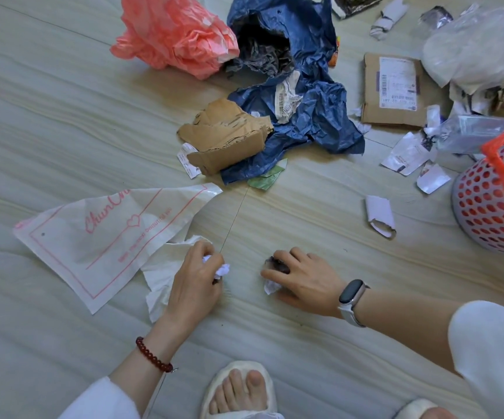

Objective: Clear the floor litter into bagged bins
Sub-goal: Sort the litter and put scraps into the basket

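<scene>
Left hand (194, 278) grip holds paper scraps (222, 269); right hand (300, 279) grips wrapper (271, 284). Overfull fists could drop bits before lower-right bin (486, 216).

Around the blue bag (302, 116), litter blocks the floor (63, 116): torn cardboard (226, 137) touching its near-left, a red bag (175, 34) at its far-left, a box (392, 89) and scraps to its right. Left of the blue bag lies bare floor.

At the lower centre of the frame the left hand (194, 279) pinches a small white paper scrap (222, 270). Beside it the right hand (302, 281) grips a dark crumpled scrap (276, 264). A perforated bin with a red bag (495, 204) stands at the right edge.
</scene>
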A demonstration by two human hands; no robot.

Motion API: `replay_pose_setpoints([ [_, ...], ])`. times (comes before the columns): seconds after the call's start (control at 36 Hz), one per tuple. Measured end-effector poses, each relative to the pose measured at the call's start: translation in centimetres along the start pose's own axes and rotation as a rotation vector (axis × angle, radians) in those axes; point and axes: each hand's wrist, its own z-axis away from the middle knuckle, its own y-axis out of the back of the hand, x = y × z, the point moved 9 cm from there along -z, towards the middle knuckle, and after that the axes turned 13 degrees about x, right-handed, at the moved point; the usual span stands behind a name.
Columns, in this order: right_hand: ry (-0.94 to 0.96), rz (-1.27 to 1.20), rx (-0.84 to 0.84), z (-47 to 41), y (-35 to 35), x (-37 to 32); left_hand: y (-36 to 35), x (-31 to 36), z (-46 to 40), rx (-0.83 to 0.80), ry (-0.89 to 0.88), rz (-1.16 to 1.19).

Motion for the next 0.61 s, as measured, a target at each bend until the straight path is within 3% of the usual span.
replay_pose_setpoints([
  [0.14, 0.075, -0.001, 0.041, -0.2, -0.4, -1.1, 1.0, -0.2, -0.5, 0.002, 0.036, 0.058],
  [0.22, 0.098, -0.053, -0.025, -1.1, -0.5, -1.9, 2.2, -0.3, -0.7, 0.062, 0.038, 0.075],
  [0.31, 0.017, -0.154, -0.061, -2.8, -0.2, -2.2, 3.7, -0.9, -0.9, 0.109, 0.077, 0.044],
  [0.42, -0.046, -0.255, 0.052, -6.1, 1.2, -2.9, 6.9, -2.9, -0.6, 0.24, 0.13, -0.063],
  [0.5, -0.02, -0.222, 0.077, -8.4, 1.6, -4.4, 9.4, -5.2, -0.1, 0.347, 0.251, -0.079],
  [0.61, 0.21, -0.191, 0.057, -10.2, 1.5, -8.2, 11.5, -8.2, 0.8, 0.464, 0.499, -0.019],
])
